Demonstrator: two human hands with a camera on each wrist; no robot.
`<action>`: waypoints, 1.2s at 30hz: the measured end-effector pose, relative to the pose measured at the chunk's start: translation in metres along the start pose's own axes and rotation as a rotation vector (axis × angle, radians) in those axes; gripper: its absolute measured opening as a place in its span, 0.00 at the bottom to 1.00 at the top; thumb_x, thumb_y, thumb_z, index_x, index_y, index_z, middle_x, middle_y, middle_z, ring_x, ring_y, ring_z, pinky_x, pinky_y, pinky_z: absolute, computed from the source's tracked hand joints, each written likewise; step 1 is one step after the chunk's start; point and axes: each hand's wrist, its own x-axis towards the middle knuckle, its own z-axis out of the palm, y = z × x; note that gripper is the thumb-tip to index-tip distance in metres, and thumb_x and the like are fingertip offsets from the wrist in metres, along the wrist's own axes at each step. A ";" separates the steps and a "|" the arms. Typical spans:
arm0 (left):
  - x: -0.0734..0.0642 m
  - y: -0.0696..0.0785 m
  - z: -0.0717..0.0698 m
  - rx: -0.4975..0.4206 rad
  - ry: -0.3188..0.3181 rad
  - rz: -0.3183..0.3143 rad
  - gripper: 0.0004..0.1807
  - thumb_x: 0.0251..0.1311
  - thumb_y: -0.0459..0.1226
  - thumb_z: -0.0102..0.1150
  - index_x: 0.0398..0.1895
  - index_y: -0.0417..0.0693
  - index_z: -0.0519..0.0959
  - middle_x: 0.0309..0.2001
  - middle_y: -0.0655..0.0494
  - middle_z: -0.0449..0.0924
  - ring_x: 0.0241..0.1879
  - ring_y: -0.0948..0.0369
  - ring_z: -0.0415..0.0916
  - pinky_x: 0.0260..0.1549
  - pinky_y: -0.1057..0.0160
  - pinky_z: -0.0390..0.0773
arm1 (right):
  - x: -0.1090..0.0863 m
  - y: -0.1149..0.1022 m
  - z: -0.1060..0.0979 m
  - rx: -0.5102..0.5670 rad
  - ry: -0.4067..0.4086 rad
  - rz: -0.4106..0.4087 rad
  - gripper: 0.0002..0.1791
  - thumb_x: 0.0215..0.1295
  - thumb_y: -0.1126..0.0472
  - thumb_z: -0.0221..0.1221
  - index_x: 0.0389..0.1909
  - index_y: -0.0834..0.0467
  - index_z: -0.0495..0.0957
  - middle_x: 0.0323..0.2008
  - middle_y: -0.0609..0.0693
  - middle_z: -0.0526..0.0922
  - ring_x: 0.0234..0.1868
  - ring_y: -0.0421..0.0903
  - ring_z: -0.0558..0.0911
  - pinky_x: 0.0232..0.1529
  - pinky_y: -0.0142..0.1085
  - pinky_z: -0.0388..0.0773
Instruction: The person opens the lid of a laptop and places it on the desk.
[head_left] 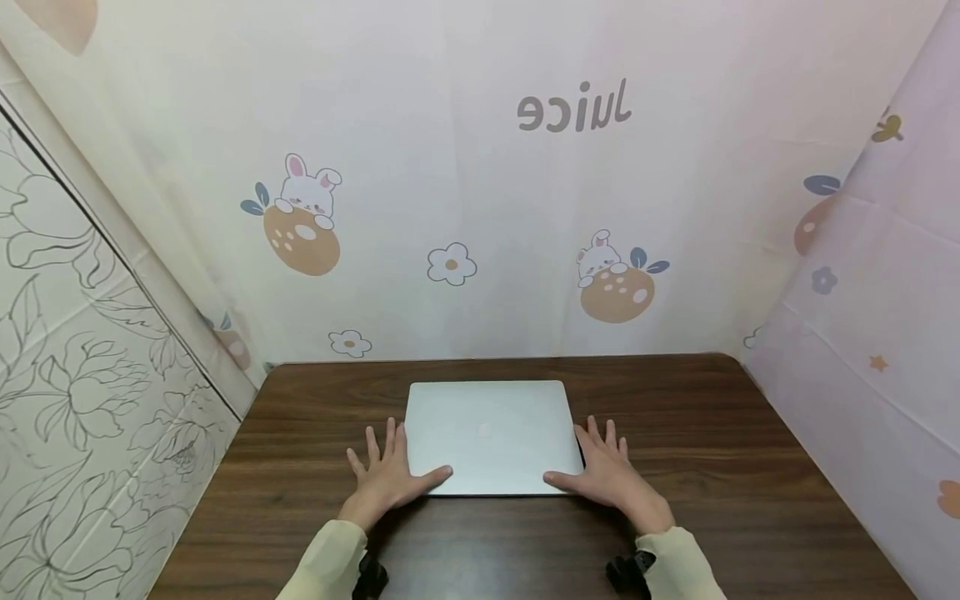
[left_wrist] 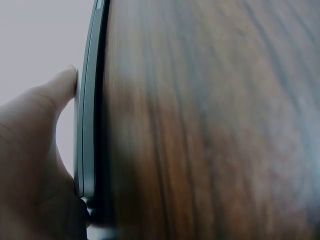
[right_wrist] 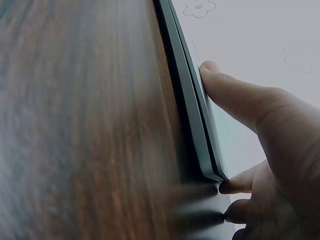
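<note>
On a big brown worktop (head_left: 720, 467) with dark wood stripes and rounded far corners, a flat, closed silver laptop (head_left: 491, 437), close to the far edge and about midway from left to right. At its left side, the left hand (head_left: 388, 477), fingers straight and spread apart, thumb on top of the lid by the near left corner. At its right side, the right hand (head_left: 606, 477), fingers spread apart too, thumb on top by the near right corner. On both arms, pale yellow sleeves (head_left: 326, 554), with a small black thing (head_left: 369, 577) at each wrist. Behind the worktop, a tall pale cloth (head_left: 390, 150) with bunnies (head_left: 307, 196) on tan fruits (head_left: 303, 243), little flowers (head_left: 452, 264) and a backward word, "Juice". On the right, more pale cloth, with a tiny star (head_left: 878, 363). On the left, a white sheet (head_left: 45, 317) with big thin-lined flowers.
</note>
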 end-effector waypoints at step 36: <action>0.007 0.014 0.016 -0.006 -0.001 -0.004 0.76 0.44 0.85 0.48 0.85 0.47 0.37 0.84 0.43 0.24 0.80 0.39 0.14 0.69 0.27 0.16 | -0.003 0.013 -0.015 -0.027 -0.027 0.033 0.65 0.57 0.26 0.65 0.81 0.66 0.51 0.79 0.76 0.41 0.77 0.80 0.35 0.70 0.78 0.35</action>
